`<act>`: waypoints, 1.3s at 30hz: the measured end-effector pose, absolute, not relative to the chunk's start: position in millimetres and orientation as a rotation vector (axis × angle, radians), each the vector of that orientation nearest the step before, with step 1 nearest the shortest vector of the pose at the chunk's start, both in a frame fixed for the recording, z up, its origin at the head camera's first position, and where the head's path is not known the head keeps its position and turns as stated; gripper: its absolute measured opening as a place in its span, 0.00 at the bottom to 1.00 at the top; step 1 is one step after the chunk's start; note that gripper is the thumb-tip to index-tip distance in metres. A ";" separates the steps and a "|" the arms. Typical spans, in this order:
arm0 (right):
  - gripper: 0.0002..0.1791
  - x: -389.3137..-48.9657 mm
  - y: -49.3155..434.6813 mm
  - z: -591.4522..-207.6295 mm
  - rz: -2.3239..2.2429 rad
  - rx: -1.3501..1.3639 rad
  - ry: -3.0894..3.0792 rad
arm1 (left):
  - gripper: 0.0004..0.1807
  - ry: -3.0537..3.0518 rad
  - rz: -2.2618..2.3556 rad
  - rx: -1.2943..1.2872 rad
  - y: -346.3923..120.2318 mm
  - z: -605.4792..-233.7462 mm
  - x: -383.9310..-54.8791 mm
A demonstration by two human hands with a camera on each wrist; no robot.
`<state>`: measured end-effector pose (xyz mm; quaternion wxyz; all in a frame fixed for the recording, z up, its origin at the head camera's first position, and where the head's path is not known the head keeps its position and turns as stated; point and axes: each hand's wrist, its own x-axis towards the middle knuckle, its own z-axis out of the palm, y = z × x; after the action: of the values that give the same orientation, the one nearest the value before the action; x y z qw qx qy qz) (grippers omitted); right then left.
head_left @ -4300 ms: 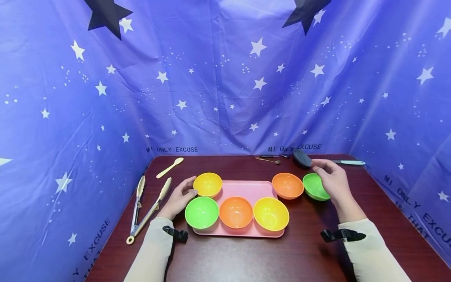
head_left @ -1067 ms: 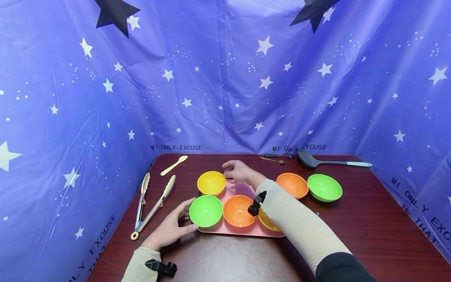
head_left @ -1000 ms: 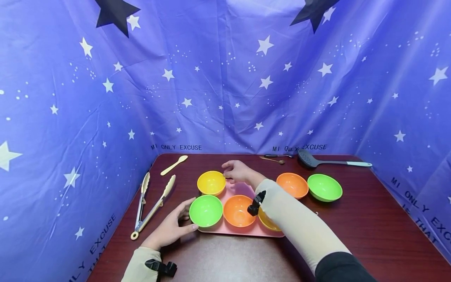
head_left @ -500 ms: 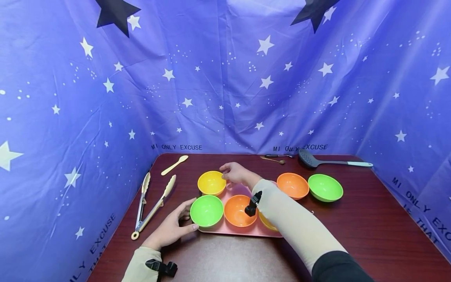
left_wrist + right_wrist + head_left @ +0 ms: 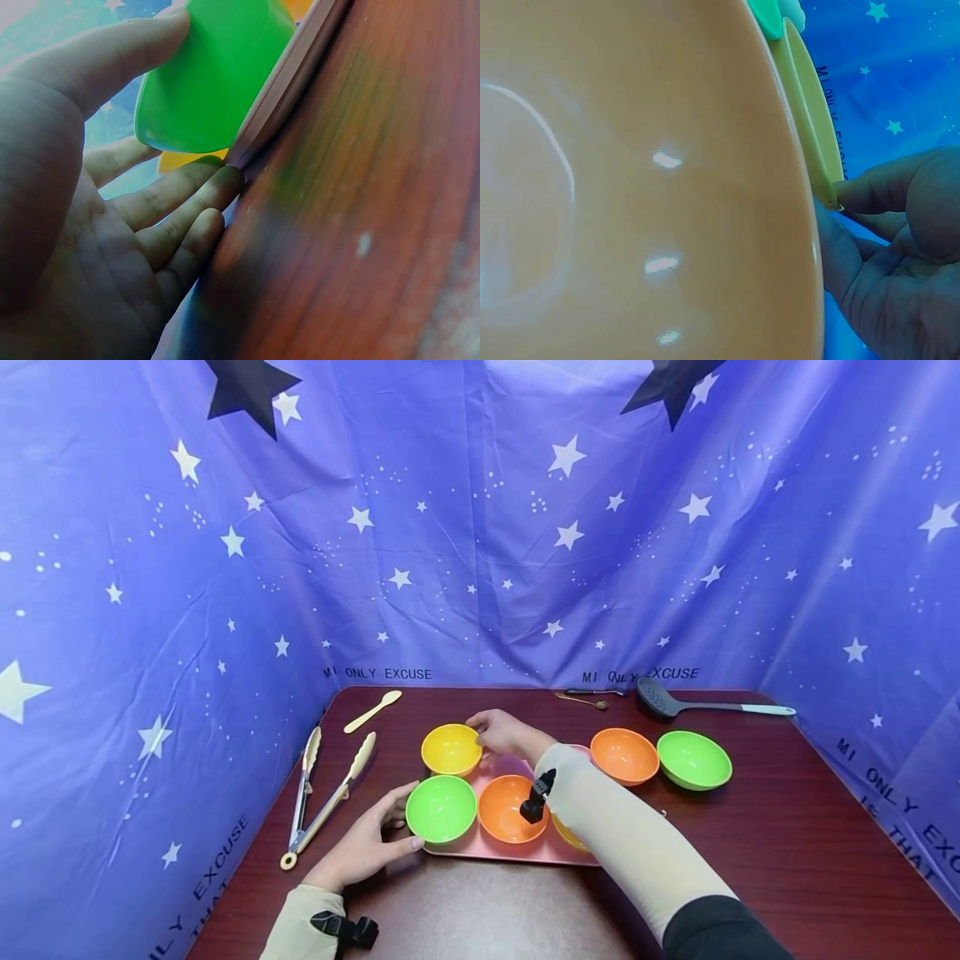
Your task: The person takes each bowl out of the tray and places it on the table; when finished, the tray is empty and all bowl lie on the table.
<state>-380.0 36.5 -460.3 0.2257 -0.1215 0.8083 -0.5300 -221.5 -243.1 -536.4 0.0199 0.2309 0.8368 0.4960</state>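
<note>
Head view showed the person's left hand point(image 5: 363, 847) curved loosely about the outer side of a green bowl point(image 5: 441, 810), fingers relaxed; the left wrist view had the thumb tip against the bowl's wall, while other fingertips lay by the edge of the pink tray point(image 5: 281, 86); the right hand point(image 5: 506, 732) reached across and pinched the rim of the far yellow bowl point(image 5: 451, 749) at its right side, thumb uppermost on the edge, as the right wrist view made plainer.

That yellow bowl stood upright at the tray's far left, just behind the green one, which sat at the near left; an orange bowl point(image 5: 506, 810) came next in the near row, and the near yellow bowl point(image 5: 567, 835) at its end was mostly covered by the right sleeve point(image 5: 622, 827).

Off to the right, on the dark red table point(image 5: 487, 910), I saw a second orange bowl point(image 5: 624, 756) by the tray's far right corner, with a second green bowl point(image 5: 693, 760) just beside it; a black skimmer point(image 5: 660, 700) lay behind them; tongs point(image 5: 327, 816) lay spread on the left, and a pale yellow spoon point(image 5: 369, 714) rested beyond them, near the starry curtain point(image 5: 465, 568).
</note>
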 end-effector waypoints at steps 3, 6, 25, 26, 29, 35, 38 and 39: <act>0.27 -380.2 36.9 -460.7 -1.456 -0.341 2.235 | 0.46 2.594 1.539 0.716 -243.0 -536.4 -221.5; 0.27 -379.6 38.3 -460.1 -1.459 -0.350 2.246 | 0.47 2.591 1.538 0.712 -242.6 -535.2 -220.8; 0.29 -372.7 70.6 -435.6 -1.720 -0.443 2.142 | 0.47 2.591 1.553 0.742 -242.7 -533.6 -218.9; 0.29 -371.6 73.3 -433.6 -1.734 -0.447 2.133 | 0.47 2.592 1.554 0.744 -242.7 -533.6 -218.9; 0.29 -368.5 81.9 -428.7 -1.757 -0.458 2.117 | 0.47 2.595 1.555 0.753 -242.3 -532.9 -218.7; 0.28 -363.1 99.7 -422.1 -1.768 -0.464 2.137 | 0.47 2.598 1.556 0.759 -241.4 -531.2 -218.0; 0.28 -358.1 110.6 -419.5 -1.787 -0.450 2.128 | 0.47 2.598 1.552 0.745 -241.3 -531.5 -217.9; 0.28 -355.7 114.5 -418.4 -1.795 -0.443 2.126 | 0.47 2.599 1.549 0.739 -241.2 -531.4 -217.7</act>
<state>-355.7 114.5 -418.4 0.1615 -0.1551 0.7447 -0.6288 -217.7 -241.2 -531.4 0.0134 0.2372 0.8344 0.4972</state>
